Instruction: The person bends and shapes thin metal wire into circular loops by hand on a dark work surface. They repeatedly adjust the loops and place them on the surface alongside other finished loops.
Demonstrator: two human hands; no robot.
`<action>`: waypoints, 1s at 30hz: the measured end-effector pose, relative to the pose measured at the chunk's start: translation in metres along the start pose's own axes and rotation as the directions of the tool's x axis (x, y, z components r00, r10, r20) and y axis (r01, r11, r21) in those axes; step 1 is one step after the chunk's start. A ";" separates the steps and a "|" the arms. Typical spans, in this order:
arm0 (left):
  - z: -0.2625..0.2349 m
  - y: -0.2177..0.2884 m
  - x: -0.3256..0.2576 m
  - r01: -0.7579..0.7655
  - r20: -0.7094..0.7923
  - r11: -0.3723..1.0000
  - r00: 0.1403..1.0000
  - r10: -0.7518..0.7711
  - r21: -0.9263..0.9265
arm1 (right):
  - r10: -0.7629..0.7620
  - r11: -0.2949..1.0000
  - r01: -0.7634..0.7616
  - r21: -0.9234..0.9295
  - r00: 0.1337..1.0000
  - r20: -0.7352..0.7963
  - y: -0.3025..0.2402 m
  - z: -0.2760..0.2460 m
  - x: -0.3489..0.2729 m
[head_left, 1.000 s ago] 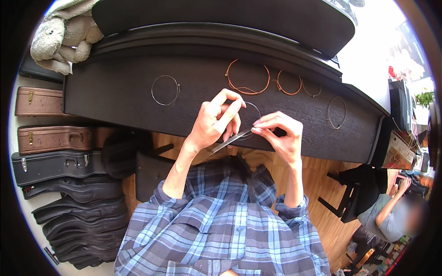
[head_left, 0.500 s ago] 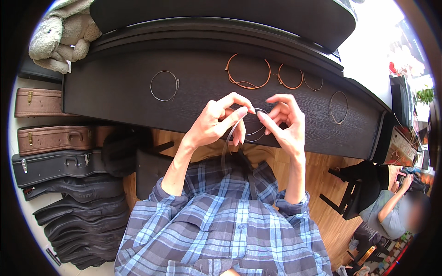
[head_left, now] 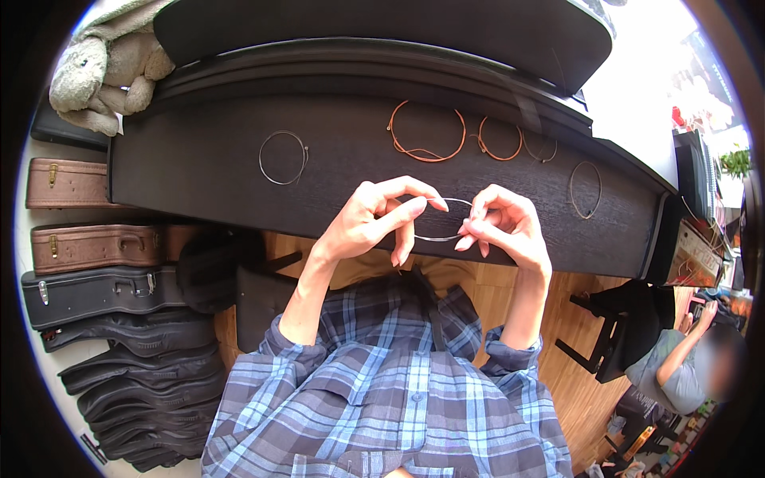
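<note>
A coiled silver guitar string [head_left: 437,238] is held up between my two hands, above the near edge of a black piano-like cabinet [head_left: 199,159]. My left hand [head_left: 373,219] pinches the loop's left side with thumb and forefinger. At the loop's right side, my right hand [head_left: 510,227] grips it with bent fingers. Other coiled strings lie on the dark surface: a silver one [head_left: 262,163] to the left, a large copper-coloured one [head_left: 430,158] and a smaller copper-coloured one [head_left: 502,158] beyond my hands, a thin one [head_left: 543,160] beside them, and another [head_left: 600,191] at the right.
Brown instrument cases [head_left: 88,247] and several black ones [head_left: 96,299] are stacked at the left. A plush toy [head_left: 127,68] sits at the far left corner. To the right are a black bench [head_left: 610,334] and another person [head_left: 669,366].
My right hand has moved right and slightly nearer, its fingers now closed on the loop. A strip of string that hung below my left hand no longer shows.
</note>
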State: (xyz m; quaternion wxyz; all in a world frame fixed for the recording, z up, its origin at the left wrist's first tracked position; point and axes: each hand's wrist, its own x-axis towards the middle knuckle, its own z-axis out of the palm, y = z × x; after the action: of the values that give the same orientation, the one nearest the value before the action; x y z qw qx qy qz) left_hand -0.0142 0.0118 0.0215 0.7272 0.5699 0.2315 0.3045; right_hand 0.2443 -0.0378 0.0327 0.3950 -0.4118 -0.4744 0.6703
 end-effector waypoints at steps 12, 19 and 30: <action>-0.002 -0.002 0.003 -0.116 -0.201 0.976 0.977 0.079 -0.182 | -0.294 0.956 0.284 -0.076 0.937 -0.189 0.015 0.010 0.007; -0.006 -0.003 0.004 -0.197 -0.207 0.961 0.966 0.156 -0.194 | -0.403 0.914 0.396 -0.083 0.868 -0.290 0.022 0.010 0.004; 0.001 -0.002 0.004 -0.132 -0.173 0.986 0.978 0.114 -0.097 | -0.346 0.936 0.311 -0.163 0.899 -0.268 0.015 0.018 0.001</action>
State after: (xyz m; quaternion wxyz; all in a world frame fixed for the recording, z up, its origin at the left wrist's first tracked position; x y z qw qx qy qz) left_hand -0.0108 0.0139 0.0198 0.7146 0.5155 0.2391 0.4079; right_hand 0.2255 -0.0459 0.0220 0.5435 -0.4424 -0.5118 0.4969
